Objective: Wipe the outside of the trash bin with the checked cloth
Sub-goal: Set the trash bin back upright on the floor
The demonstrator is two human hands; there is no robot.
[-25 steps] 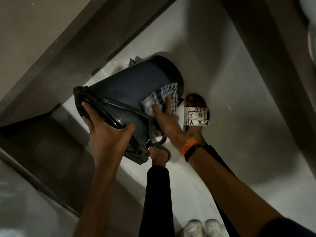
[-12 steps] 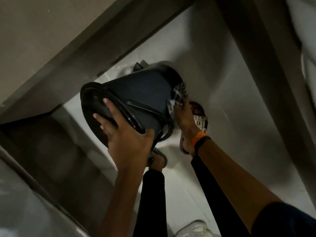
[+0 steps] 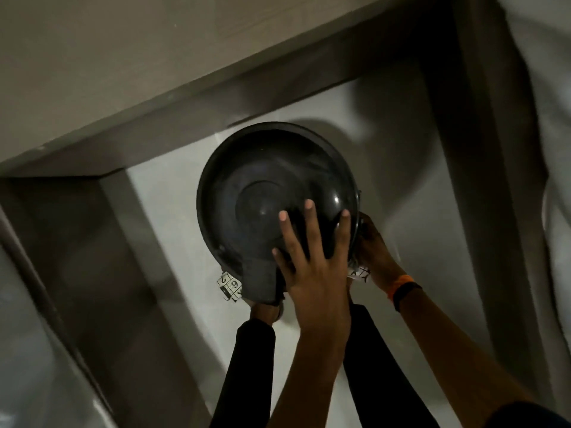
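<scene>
The dark round trash bin (image 3: 247, 193) stands upright on the pale floor, and its domed lid faces me. My left hand (image 3: 312, 273) lies spread over the near right part of the lid and steadies the bin. My right hand (image 3: 375, 251) is pressed against the bin's right side just under the rim. The checked cloth it holds is hidden between that hand and the bin wall. A dark flap (image 3: 262, 282) sticks out of the bin's near side.
My feet in white patterned sandals (image 3: 229, 286) stand right under the bin's near edge. A grey wall skirting (image 3: 185, 97) runs behind the bin. A dark recessed step (image 3: 77, 242) lies to the left and a dark frame (image 3: 482, 180) to the right.
The bin was tilted on its side with its wall towards me and now stands upright. My left hand moved from the rim onto the lid. My right hand slid with the cloth down the right side.
</scene>
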